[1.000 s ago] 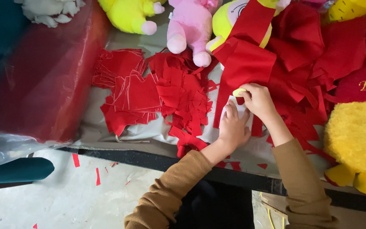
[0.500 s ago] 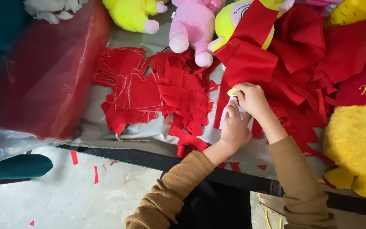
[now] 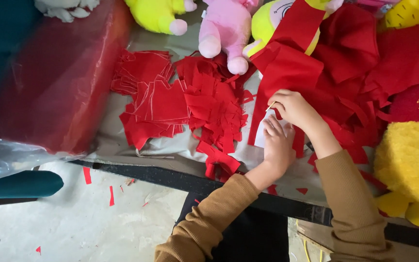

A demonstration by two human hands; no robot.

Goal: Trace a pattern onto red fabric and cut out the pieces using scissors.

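Template (image 3: 263, 136) sits flat under the left hand (image 3: 277, 145), right-hand fingers (image 3: 282, 99) pinching a pale chalk stick (image 3: 270, 106) just above its top edge.

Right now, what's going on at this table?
A person in brown sleeves works over red fabric on a table. The left hand presses flat on a white template laid on the fabric. The right hand pinches a thin pale stick, probably chalk, at the template's upper edge. A pile of cut red pieces lies to the left, plush toys along the far edge, red scraps on the floor.
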